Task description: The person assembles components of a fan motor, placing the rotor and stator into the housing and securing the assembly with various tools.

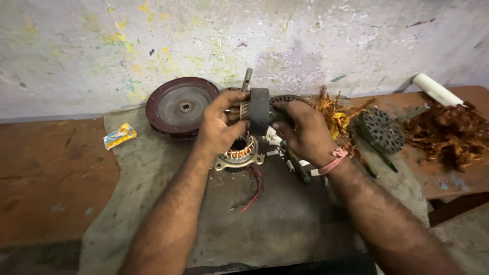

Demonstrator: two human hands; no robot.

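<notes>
Landmark: a grey mat [153, 168] lay over the workbench, and everything below is placed against it.
Left hand: the left hand [218, 127] reached in above the mat's far middle, wrist bent, thumb up, fingers curled tight round the ribbed end of the motor part [259, 110].
Right hand: the right hand [305, 131] came in from the mat's right side, palm down, fingers closed on the other end of the same part; a pink band [333, 161] circled its wrist.
Motor part: a dark drum on a shaft, held level between both hands, raised above the mat.
Wound ring: a ring with copper coils [239, 152] sat on the mat just below the hands, red wires [254, 186] trailing toward the near edge.
Round cover: a dark red disc [178, 106] leaned at the mat's far edge, left of the hands.
Copper scrap: tangled wire [448, 133] lay well off the mat's right side.
</notes>
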